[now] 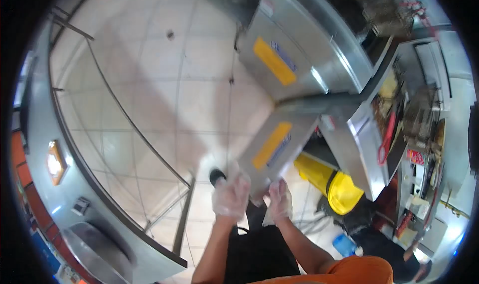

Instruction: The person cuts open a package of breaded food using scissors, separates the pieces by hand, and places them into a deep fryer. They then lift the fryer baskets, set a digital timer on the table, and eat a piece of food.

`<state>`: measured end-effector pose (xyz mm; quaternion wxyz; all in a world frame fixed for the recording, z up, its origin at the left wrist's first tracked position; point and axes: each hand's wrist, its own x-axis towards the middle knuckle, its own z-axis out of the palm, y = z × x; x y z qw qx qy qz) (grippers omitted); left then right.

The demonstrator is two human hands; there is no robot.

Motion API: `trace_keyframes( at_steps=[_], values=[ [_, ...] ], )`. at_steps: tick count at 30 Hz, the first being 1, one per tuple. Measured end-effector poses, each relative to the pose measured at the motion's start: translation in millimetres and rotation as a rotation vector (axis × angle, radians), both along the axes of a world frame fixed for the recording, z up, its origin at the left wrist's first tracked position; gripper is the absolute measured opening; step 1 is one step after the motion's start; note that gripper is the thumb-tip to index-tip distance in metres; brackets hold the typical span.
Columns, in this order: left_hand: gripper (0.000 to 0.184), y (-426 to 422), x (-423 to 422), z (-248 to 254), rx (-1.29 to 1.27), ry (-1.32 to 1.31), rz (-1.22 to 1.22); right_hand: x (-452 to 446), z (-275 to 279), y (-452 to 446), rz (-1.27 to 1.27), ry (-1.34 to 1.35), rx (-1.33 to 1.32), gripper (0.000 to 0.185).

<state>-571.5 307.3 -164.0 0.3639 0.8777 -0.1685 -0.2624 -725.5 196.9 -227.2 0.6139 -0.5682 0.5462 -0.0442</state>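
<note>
"How are your hands?"

"My left hand (231, 196) and right hand (279, 200) point forward, apart, in crinkled clear plastic gloves (223, 204). They're blurred; I can't tell whether my fingers pinch anything."

"And the steel panel (292, 139)?"

"Flat, just beyond them, its long axis slanting up and rightward, like its yellow strip (272, 145)."

"Farther out?"

"A rounded yellow container (343, 189) rightward, pale floor tiles (199, 104) ahead."

One head-worn, wide round view looks steeply down and forward from above the pale, square-tiled floor (139, 99); the plastic-gloved left hand (231, 197) and plastic-gloved right hand (280, 199) are nearer the lens than that floor.
</note>
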Motion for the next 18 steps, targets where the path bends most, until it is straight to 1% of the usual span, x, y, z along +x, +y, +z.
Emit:
trace_keyframes(
  at_steps=[2,4,5,6,8,9,10,12,13,14,16,17,18],
  values=[
    [0.04,17,11,19,-0.075,-0.071,-0.05,14,22,-8,0.053,0.164,-0.096,0.07],
    [0.041,25,25,41,-0.155,0.104,-0.051,-12,10,-25,0.101,0.278,-0.327,0.076],
    [0.04,26,32,46,-0.183,0.11,-0.039,-32,4,-37,0.182,0.364,-0.428,0.079],
    [0.04,25,50,63,-0.188,0.072,-0.043,-42,3,-48,0.256,0.449,-0.531,0.082],
    [0.04,28,91,96,-0.014,-0.06,-0.315,-28,22,-48,0.307,0.732,-0.927,0.085],
    [0.041,24,110,117,-0.122,0.085,-0.279,-24,24,-49,0.332,0.685,-0.879,0.086],
    [0.041,19,126,130,-0.116,0.066,-0.273,5,44,-53,0.331,0.664,-0.881,0.086],
    [0.05,5,152,154,-0.232,0.309,-0.382,86,114,-62,0.431,0.22,-0.545,0.077],
    [0.057,-6,166,165,-0.163,0.37,-0.439,126,121,-60,0.346,-0.018,-0.314,0.075],
    [0.057,-23,182,175,-0.163,0.379,-0.443,170,125,-61,0.255,-0.254,-0.084,0.073],
    [0.059,-49,215,201,0.104,0.21,-0.704,269,179,-77,0.425,-0.515,0.1,0.07],
    [0.051,-64,237,214,0.088,0.145,-0.74,315,168,-78,0.467,-0.507,0.121,0.071],
    [0.047,-78,264,216,0.132,0.055,-0.725,359,157,-79,0.506,-0.5,0.145,0.071]
  ],
)
